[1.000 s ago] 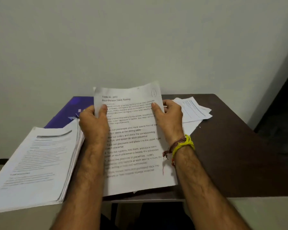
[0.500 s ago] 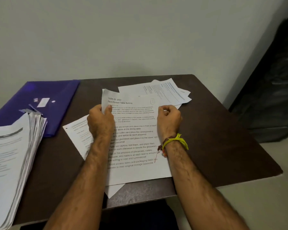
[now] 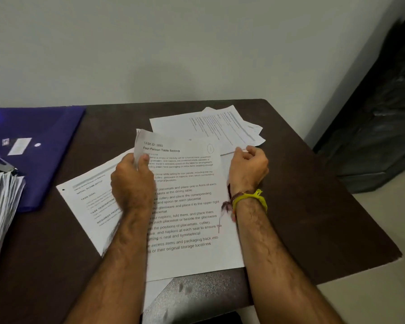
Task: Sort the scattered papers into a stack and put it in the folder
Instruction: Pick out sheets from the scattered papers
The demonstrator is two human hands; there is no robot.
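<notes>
Okay, your left hand (image 3: pixel 132 183) pinches the top sheet (image 3: pixel 185 206) at the table's (image 3: pixel 313 218) front edge, your right hand (image 3: pixel 249 169) curls on its far corner; it's light, floppy paper, so grip both side edges.

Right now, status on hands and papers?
Left hand grips the top sheet. Right hand pinches loose sheets. Folder shut, far left.

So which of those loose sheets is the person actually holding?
The one headed "Four-Person Table Setting", gripped by the left hand; the other sheets lie flat on the table.
</notes>
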